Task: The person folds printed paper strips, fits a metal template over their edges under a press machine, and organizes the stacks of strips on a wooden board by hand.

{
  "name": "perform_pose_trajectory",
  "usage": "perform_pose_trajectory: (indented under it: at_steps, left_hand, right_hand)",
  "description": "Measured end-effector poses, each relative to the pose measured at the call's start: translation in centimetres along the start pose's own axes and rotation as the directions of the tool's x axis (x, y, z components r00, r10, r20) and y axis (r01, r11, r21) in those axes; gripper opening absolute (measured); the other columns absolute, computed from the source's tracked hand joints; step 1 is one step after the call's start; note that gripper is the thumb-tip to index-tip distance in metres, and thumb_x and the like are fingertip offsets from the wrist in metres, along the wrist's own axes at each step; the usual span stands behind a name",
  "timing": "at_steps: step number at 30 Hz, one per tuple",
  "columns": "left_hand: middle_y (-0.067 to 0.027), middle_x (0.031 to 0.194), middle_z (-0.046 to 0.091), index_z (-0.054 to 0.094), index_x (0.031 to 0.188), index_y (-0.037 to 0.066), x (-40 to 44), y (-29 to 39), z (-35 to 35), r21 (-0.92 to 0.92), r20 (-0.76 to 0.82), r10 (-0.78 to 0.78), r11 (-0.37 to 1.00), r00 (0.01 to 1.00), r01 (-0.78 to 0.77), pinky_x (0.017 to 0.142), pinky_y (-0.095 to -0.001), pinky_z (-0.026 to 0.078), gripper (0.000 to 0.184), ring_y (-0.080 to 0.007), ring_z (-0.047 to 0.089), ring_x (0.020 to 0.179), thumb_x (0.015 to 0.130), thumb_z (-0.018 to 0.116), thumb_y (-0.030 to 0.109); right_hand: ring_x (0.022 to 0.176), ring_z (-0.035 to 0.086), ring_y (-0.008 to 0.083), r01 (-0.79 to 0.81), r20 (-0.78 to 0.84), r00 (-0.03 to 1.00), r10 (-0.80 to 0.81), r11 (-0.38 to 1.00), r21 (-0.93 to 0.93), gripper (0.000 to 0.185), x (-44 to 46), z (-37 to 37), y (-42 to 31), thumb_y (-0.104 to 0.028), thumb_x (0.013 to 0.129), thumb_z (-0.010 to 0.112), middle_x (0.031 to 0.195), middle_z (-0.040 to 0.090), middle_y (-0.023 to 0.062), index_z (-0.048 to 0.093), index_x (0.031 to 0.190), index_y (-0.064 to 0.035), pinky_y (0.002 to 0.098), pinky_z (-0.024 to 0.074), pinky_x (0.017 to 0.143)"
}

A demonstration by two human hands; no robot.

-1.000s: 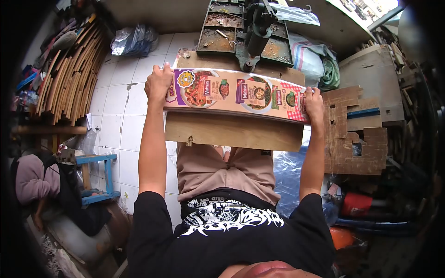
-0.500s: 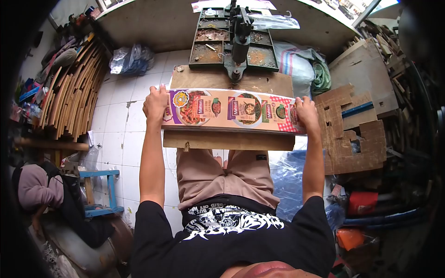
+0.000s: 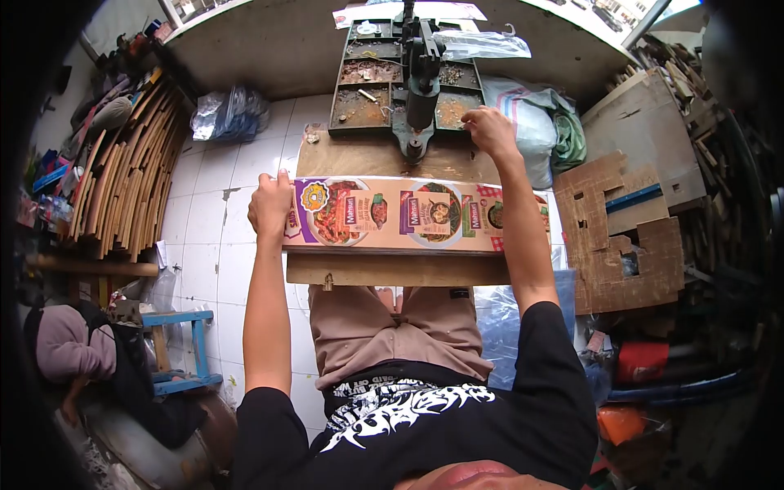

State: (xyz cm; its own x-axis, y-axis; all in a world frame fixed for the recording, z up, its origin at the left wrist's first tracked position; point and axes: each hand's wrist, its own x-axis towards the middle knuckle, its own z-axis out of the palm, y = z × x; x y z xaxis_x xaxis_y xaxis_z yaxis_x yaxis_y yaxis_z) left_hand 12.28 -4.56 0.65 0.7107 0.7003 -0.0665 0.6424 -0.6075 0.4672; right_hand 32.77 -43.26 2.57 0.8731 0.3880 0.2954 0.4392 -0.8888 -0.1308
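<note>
A long printed panel [image 3: 384,214] with food pictures lies across the wooden board [image 3: 392,269] in front of me. My left hand [image 3: 271,202] grips the panel's left end, fingers closed over its edge. My right hand [image 3: 488,131] is off the panel, above the right side of the compartment tray [image 3: 359,129]; its fingers are pressed together, and anything in them is too small to see. My right forearm crosses over the panel's right part. A dark metal press [image 3: 421,102] stands upright at the middle of the tray, behind the panel.
Stacked wooden strips [image 3: 131,163] lean at the left. A blue frame [image 3: 196,347] and part of another person [image 3: 77,343] are at lower left. White sacks [image 3: 529,135] lie behind on the right, beside cut brown boards [image 3: 625,237]. Blue plastic [image 3: 523,327] lies by my right leg.
My right hand has let go of the panel's right end and moved forward to the tray. My left hand has stayed on the left end. The view has shifted, showing the panel lower.
</note>
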Motion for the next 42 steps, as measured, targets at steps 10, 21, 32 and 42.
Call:
perform_pose_trajectory:
  at_steps: [10, 21, 32, 42]
  left_hand:
    - [-0.0265, 0.104, 0.068, 0.061, 0.114, 0.004, 0.2, 0.8, 0.0, -0.003, 0.001, -0.018, 1.0, 1.0, 0.018, 0.088, -0.0507, 0.048, 0.058, -0.0461, 0.064, 0.102, 0.092, 0.041, 0.054]
    - [-0.0248, 0.104, 0.069, 0.061, 0.114, 0.003, 0.2, 0.5, -0.1, -0.008, 0.024, -0.02, 1.0, 1.0, 0.02, 0.088, -0.0499, 0.049, 0.057, -0.0451, 0.064, 0.101, 0.092, 0.042, 0.052]
    - [-0.0264, 0.103, 0.069, 0.062, 0.113, 0.004, -0.3, 0.7, -0.7, -0.031, 0.023, -0.036, 0.999, 0.999, 0.037, 0.088, -0.0499, 0.049, 0.057, -0.046, 0.064, 0.101, 0.091, 0.043, 0.053]
    - [-0.0271, 0.102, 0.068, 0.062, 0.114, 0.003, -0.2, 0.6, -0.6, -0.022, 0.007, -0.022, 1.0, 1.0, 0.022, 0.088, -0.0502, 0.049, 0.058, -0.0464, 0.064, 0.101, 0.091, 0.042, 0.053]
  right_hand:
    - [0.09, 0.068, 0.03, 0.137, 0.183, 0.97, -0.161, 0.981, 0.137, 0.014, 3.9, 1.8, 2.6, -0.011, 0.081, 0.069, 0.093, 0.072, 0.0118, 0.076, 0.093, -0.0111, 0.0399, 0.0528, 0.079]
    - [0.087, 0.067, 0.0331, 0.335, 0.119, 0.927, -0.355, 0.929, 0.157, 0.013, 3.2, 1.9, 2.3, -0.006, 0.082, 0.059, 0.091, 0.07, 0.0135, 0.07, 0.088, -0.0057, 0.0427, 0.053, 0.079]
    - [0.084, 0.07, 0.0236, -0.117, 0.042, 0.993, 0.113, 0.812, 0.572, 0.01, 3.0, 1.5, 2.7, -0.01, 0.092, 0.061, 0.1, 0.07, 0.0157, 0.065, 0.097, -0.0016, 0.0343, 0.0554, 0.076]
    - [0.083, 0.066, 0.0278, -0.393, 0.563, 0.826, -0.012, -0.728, 0.562, 0.024, 2.3, 1.8, 3.3, 0.006, 0.088, 0.052, 0.098, 0.062, 0.0193, 0.05, 0.112, 0.0047, 0.0429, 0.0575, 0.087]
